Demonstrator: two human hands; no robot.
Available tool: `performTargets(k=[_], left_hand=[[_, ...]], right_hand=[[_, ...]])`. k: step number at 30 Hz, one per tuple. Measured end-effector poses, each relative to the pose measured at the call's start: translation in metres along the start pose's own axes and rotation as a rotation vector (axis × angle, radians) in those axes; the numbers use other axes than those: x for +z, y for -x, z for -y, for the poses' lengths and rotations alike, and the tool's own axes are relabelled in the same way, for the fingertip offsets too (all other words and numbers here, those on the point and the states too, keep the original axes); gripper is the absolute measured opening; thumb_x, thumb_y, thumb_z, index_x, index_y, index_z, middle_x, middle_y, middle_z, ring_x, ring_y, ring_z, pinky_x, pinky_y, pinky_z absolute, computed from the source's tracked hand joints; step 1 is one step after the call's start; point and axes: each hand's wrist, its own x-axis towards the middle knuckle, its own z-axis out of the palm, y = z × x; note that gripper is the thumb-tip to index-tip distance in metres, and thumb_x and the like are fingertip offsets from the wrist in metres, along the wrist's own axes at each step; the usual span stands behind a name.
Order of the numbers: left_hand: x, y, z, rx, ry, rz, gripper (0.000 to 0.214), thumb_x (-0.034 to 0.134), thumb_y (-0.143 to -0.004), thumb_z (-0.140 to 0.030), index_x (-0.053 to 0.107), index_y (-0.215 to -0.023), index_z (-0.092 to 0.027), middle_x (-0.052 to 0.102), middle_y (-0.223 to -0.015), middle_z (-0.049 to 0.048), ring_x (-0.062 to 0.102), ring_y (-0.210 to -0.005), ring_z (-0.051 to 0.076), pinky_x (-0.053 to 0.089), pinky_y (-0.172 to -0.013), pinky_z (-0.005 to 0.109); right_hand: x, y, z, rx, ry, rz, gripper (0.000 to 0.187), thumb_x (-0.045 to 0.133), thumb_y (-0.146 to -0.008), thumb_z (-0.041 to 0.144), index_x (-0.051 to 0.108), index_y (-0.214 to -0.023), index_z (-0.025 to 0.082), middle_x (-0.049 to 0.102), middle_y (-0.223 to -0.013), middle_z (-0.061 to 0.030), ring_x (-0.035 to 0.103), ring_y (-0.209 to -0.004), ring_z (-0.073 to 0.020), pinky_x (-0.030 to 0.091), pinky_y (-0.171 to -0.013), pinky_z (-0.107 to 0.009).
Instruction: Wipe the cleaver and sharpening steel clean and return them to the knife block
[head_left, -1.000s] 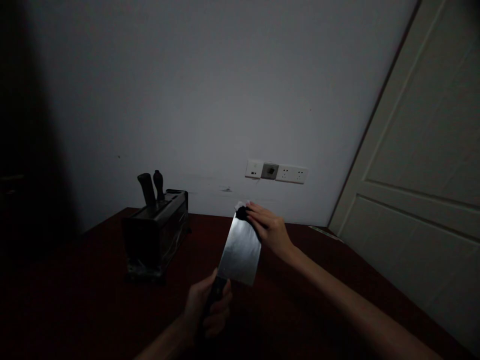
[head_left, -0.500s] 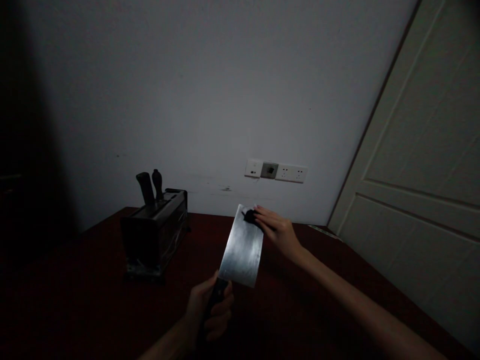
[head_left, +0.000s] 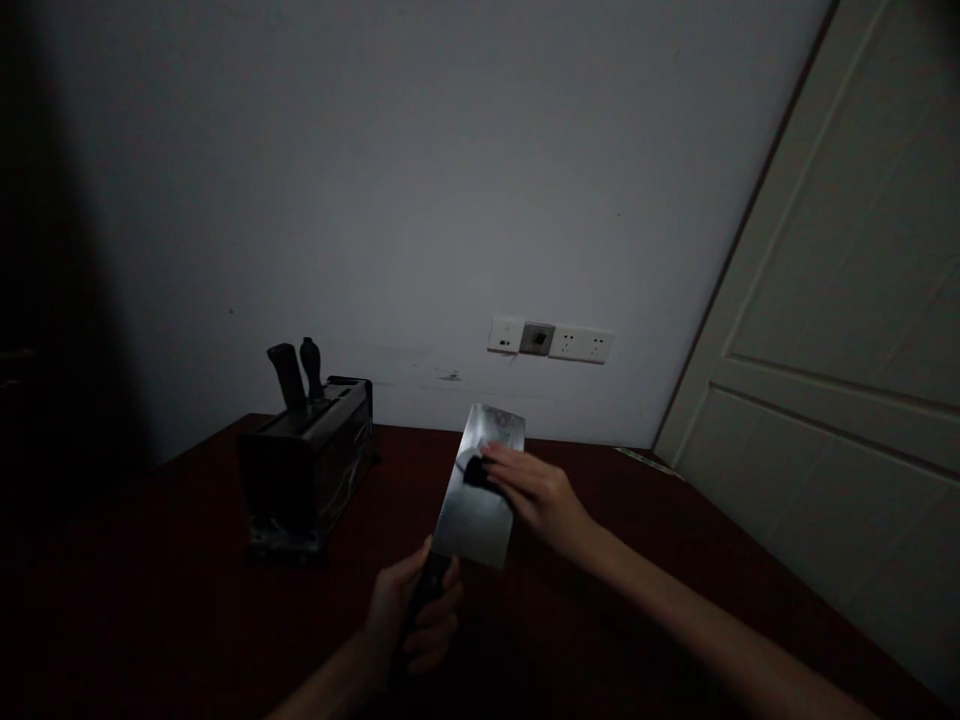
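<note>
My left hand point(head_left: 416, 610) is closed around the dark handle of a cleaver point(head_left: 476, 525), whose broad steel blade points up and away from me. A small black cloth point(head_left: 477, 472) lies against the flat of the blade, around its middle. My right hand point(head_left: 536, 490) presses that cloth there with its fingers together; the fingertips cover part of it. The blade's far end shows above my fingers. Low light leaves the lower part of the handle hard to make out.
On the dark red table point(head_left: 409, 460) at the left stands a knife block point(head_left: 307, 470) with two dark-handled tools upright in it. Behind are a pale wall with a row of sockets point(head_left: 551, 340) and, at right, a light panelled door point(head_left: 840, 400).
My right hand has slid the black cloth down the blade, from near the far end towards its middle. My left hand keeps its grip on the handle.
</note>
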Motion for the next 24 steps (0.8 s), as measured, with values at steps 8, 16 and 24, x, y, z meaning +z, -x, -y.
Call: performTargets(k=[8, 16, 24], left_hand=[[-0.003, 0.0, 0.005, -0.013, 0.0, -0.014, 0.045, 0.024, -0.089, -0.049, 0.052, -0.078, -0.015, 0.035, -0.049, -0.005, 0.021, -0.029, 0.005, 0.029, -0.028, 0.017], [-0.01, 0.001, 0.002, -0.011, 0.0, -0.031, 0.042, 0.029, -0.088, -0.048, 0.051, -0.076, -0.014, 0.034, -0.048, -0.0053, 0.022, -0.029, 0.005, 0.029, -0.029, 0.017], [-0.005, 0.0, 0.009, -0.045, 0.001, -0.015, 0.046, 0.023, -0.089, -0.05, 0.051, -0.078, -0.015, 0.035, -0.049, -0.005, 0.022, -0.029, 0.005, 0.03, -0.029, 0.017]], right_hand=[[0.009, -0.007, -0.005, 0.043, 0.07, -0.133, 0.028, 0.051, -0.084, 0.015, 0.063, -0.108, 0.02, 0.062, -0.116, -0.0094, 0.054, -0.113, -0.02, 0.047, -0.095, -0.041], [0.029, 0.023, 0.029, -0.096, -0.049, 0.097, 0.035, 0.045, -0.085, 0.009, 0.054, -0.118, 0.018, 0.058, -0.121, -0.0088, 0.048, -0.119, -0.0153, 0.046, -0.097, -0.036], [0.009, -0.023, -0.018, 0.107, 0.074, -0.153, 0.026, 0.051, -0.084, 0.016, 0.064, -0.105, 0.022, 0.062, -0.116, -0.0077, 0.054, -0.112, -0.02, 0.046, -0.096, -0.042]])
